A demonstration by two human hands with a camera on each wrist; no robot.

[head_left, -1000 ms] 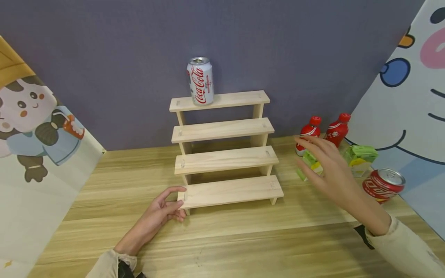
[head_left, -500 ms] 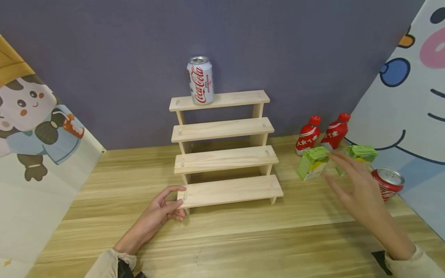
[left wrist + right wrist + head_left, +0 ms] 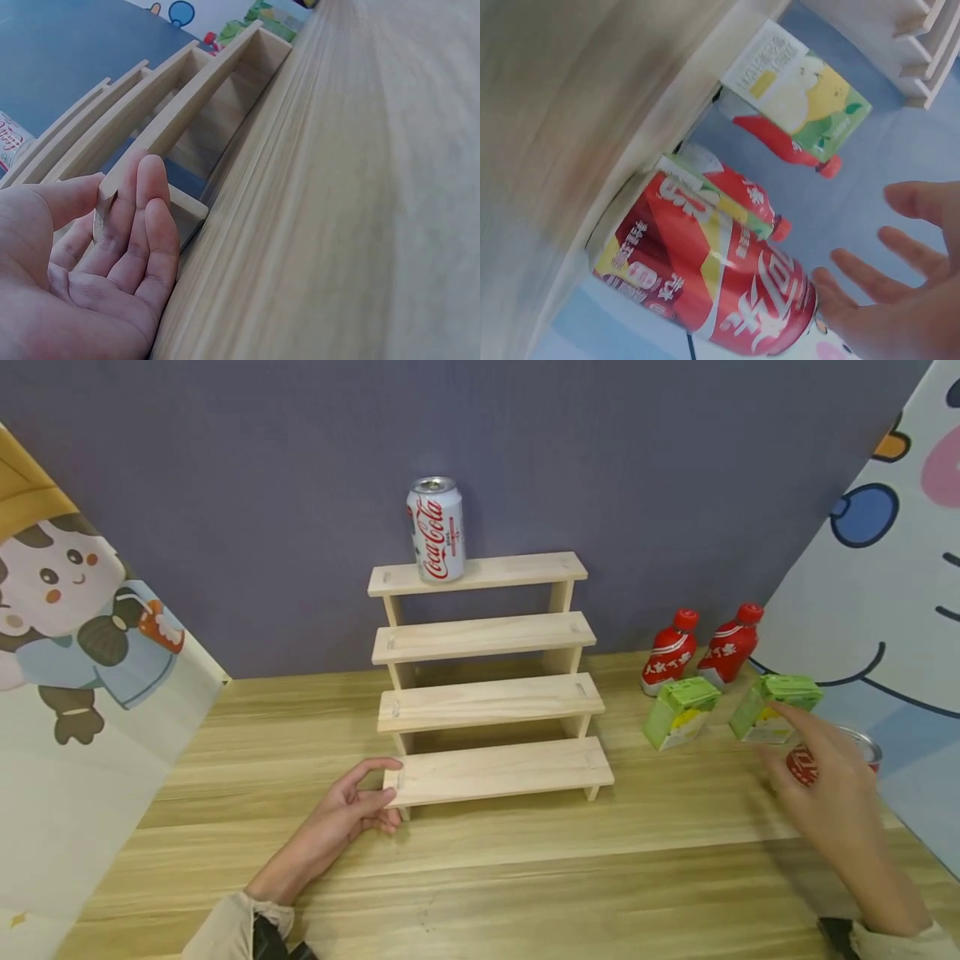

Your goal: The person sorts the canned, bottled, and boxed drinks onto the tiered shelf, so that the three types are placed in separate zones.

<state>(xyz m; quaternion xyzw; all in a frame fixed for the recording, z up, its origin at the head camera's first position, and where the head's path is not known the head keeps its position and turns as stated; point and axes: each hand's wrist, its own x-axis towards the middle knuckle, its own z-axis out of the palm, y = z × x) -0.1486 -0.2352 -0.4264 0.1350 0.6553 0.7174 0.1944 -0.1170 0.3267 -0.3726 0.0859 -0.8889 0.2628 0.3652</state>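
My left hand point(image 3: 348, 806) pinches the left end of the lowest step of a pale wooden four-tier display stand point(image 3: 495, 772); in the left wrist view the thumb lies on top and the fingers beneath. A white Coca-Cola can point(image 3: 437, 531) stands upright on the top step, left of its middle. Over at the right, my right hand point(image 3: 832, 802) is held above the table, partly hiding a red soda can point(image 3: 804, 767). In the right wrist view its fingers are spread and slightly bent beside the upper end of that red can point(image 3: 712, 277), with nothing between them.
Two green juice cartons point(image 3: 682, 714) point(image 3: 776, 706) stand right of the stand. Behind them are two red bottles point(image 3: 670, 652) point(image 3: 731, 646). A dark grey wall point(image 3: 300, 510) closes the back, and printed cartoon panels point(image 3: 90, 610) flank both sides of the wooden table point(image 3: 525, 885).
My right hand has moved right, from in front of the left carton and bottle to the red can. The left hand stays on the stand's lowest step.
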